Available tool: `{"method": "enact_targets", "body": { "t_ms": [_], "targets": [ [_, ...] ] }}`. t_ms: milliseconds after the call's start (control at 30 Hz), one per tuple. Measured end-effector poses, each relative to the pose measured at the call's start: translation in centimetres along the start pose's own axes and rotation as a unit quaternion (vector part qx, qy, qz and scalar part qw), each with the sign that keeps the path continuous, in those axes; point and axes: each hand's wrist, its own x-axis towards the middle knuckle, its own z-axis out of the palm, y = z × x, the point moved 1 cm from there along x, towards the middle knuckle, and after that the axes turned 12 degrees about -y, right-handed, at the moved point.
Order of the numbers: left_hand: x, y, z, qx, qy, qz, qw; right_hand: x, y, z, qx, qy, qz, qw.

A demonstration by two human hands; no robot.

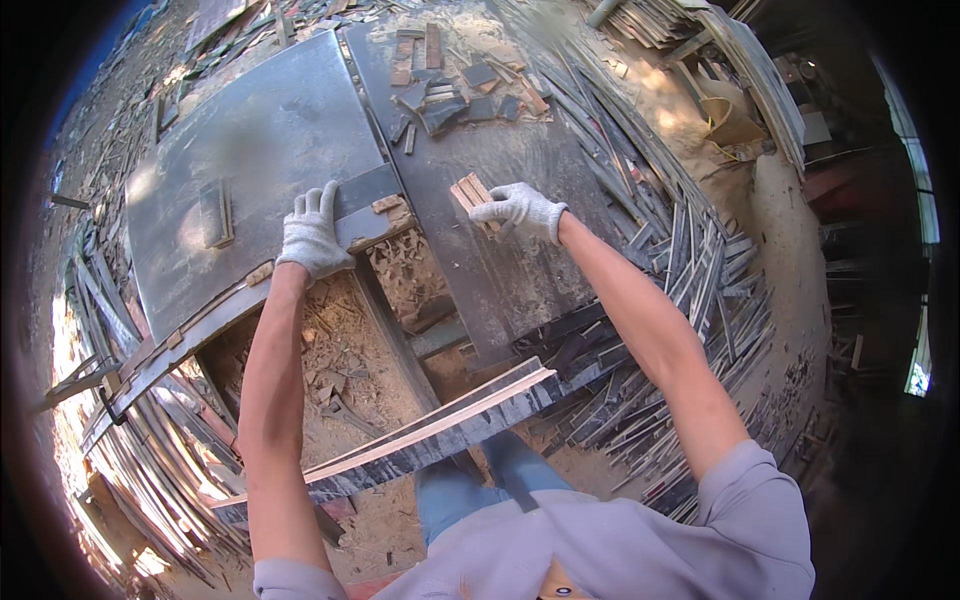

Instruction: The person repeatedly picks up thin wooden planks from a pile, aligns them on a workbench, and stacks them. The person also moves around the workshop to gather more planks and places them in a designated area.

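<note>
My left hand (315, 232), in a grey knit glove, lies with fingers stretched out on the metal tabletop (270, 110). It touches the left end of a dark flat board piece (368, 190). A small wood offcut (386, 204) sits at that piece's right end. My right hand (520, 208), gloved too, is closed around a small bundle of short wood blocks (468, 190) over the dark right-hand board (500, 270). The blocks' pale, layered edges face up and left; the fingertips beneath are partly hidden.
Scrap blocks (440, 105) lie at the far end of the right board. A short dark block (215, 214) rests left on the metal top. A long dark-faced plank (430, 425) crosses in front of my legs. Heaps of thin strips (690, 270) flank both sides; sawdust (340, 350) shows through the gap.
</note>
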Motion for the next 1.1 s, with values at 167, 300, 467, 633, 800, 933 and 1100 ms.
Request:
{"method": "enact_targets", "body": {
  "t_ms": [167, 300, 467, 633, 800, 933, 1100],
  "targets": [
    [-2.0, 2.1, 2.4, -0.005, 0.014, 0.005, 1.000, -6.8, 7.3, 0.1, 0.320, -0.075, -0.015, 0.944],
    [-4.9, 4.1, 4.1, -0.006, 0.001, 0.009, 1.000, -9.9, 7.4, 1.1, 0.343, -0.077, -0.012, 0.936],
    [-10.3, 7.5, 7.0, -0.017, 0.005, 0.019, 1.000, -12.5, 6.8, 3.7, 0.332, -0.095, -0.091, 0.934],
    [-15.2, 12.0, 9.1, -0.022, 0.015, 0.040, 0.999, -18.8, 4.6, 6.2, 0.181, -0.017, -0.105, 0.978],
    [-19.3, 20.7, 10.1, -0.004, 0.000, 0.064, 0.998, -31.8, 13.4, 12.7, -0.083, 0.092, -0.033, 0.992],
    [-24.4, 27.6, 13.6, 0.003, -0.053, 0.017, 0.998, -53.2, 25.1, 12.3, -0.290, 0.084, 0.196, 0.933],
    [-25.7, 29.9, 18.9, 0.109, -0.007, 0.070, 0.991, -99.6, 31.5, -1.3, -0.155, 0.616, 0.643, 0.428]
  ]
}}
